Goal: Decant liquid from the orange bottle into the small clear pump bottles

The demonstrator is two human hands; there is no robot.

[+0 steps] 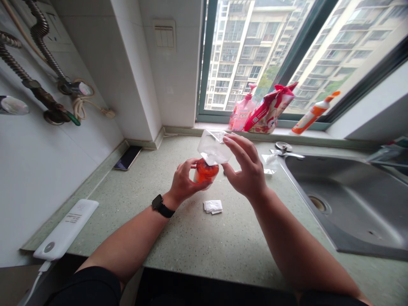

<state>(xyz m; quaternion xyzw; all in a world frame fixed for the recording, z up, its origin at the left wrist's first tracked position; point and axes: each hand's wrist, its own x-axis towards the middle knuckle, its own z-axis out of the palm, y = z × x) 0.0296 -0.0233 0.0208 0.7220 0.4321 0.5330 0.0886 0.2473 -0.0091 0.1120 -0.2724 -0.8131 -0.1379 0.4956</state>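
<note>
My left hand (pixel 184 182) is wrapped round a small jar with orange-red contents (pixel 205 171), holding it just above the speckled countertop (pixel 197 242). My right hand (pixel 247 168) pinches a clear plastic bag (pixel 213 148) by its upper edge, fingers curled. The bag hangs tilted with its lower corner over the jar's mouth. A black watch sits on my left wrist. A small folded white packet (pixel 213 206) lies on the counter just below the jar.
A steel sink (pixel 350 199) with a tap fills the right. On the window sill stand a pink pump bottle (pixel 242 111), a red-and-white bag (pixel 270 109) and an orange bottle (pixel 314 112). A phone (pixel 128 157) and a white power bank (pixel 67 229) lie at the left.
</note>
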